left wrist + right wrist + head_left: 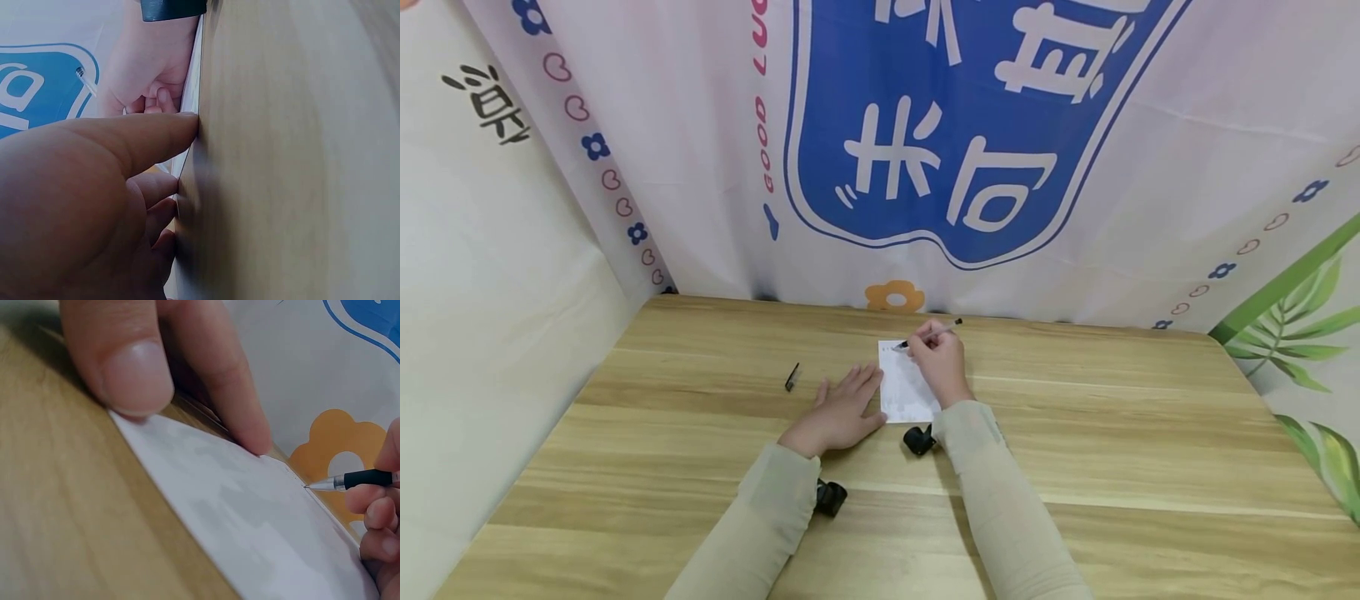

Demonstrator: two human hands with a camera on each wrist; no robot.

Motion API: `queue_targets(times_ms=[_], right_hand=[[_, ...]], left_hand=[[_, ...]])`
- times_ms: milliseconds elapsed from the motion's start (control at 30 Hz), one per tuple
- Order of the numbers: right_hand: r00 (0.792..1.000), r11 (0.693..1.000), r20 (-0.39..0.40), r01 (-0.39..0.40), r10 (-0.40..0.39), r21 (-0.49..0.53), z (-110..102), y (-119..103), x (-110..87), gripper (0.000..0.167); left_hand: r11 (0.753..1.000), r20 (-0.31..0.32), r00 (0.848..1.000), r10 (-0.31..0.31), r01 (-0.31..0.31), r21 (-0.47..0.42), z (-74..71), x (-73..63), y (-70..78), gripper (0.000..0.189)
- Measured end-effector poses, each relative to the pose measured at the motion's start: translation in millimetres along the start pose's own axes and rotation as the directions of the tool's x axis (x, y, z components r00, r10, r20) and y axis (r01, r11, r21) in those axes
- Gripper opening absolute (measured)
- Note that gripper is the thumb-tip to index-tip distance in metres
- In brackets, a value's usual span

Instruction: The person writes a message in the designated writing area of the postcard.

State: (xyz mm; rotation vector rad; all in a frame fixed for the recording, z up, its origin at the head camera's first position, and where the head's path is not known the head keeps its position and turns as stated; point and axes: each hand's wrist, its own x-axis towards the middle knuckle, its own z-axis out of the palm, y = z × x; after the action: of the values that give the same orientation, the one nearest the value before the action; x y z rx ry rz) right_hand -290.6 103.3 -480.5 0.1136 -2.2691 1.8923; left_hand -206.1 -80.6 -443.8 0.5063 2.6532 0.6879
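Observation:
In the head view a small white sheet of paper (904, 387) lies on the wooden table. My right hand (942, 365) pinches a pen (936, 332) with a clear barrel and black grip, its tip at the top part of the sheet, where a few small marks show. My left hand (842, 412) lies palm down with fingers spread along the sheet's left edge. The right wrist view shows the left thumb (134, 378) and a finger pressing that edge, and the pen tip (320, 484) at the paper's far end. The left wrist view shows the left hand (81, 194) on the table.
A black pen cap (792, 377) lies on the table (700, 450) left of the left hand. Black wrist cameras (919, 440) sit under both wrists. Behind the far edge hangs a printed cloth (715, 242) with a blue sign and an orange flower.

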Motion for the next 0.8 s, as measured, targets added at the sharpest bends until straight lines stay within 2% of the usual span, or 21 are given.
queue_targets(times_ms=[800], right_hand=[[1.0,1.0,0.011,0.009,-0.009,-0.003,0.3,0.3,0.5,0.009]], left_hand=[[1.0,0.005,1.0,-0.009,0.009,-0.003,1.0,0.5,-0.7,0.07]])
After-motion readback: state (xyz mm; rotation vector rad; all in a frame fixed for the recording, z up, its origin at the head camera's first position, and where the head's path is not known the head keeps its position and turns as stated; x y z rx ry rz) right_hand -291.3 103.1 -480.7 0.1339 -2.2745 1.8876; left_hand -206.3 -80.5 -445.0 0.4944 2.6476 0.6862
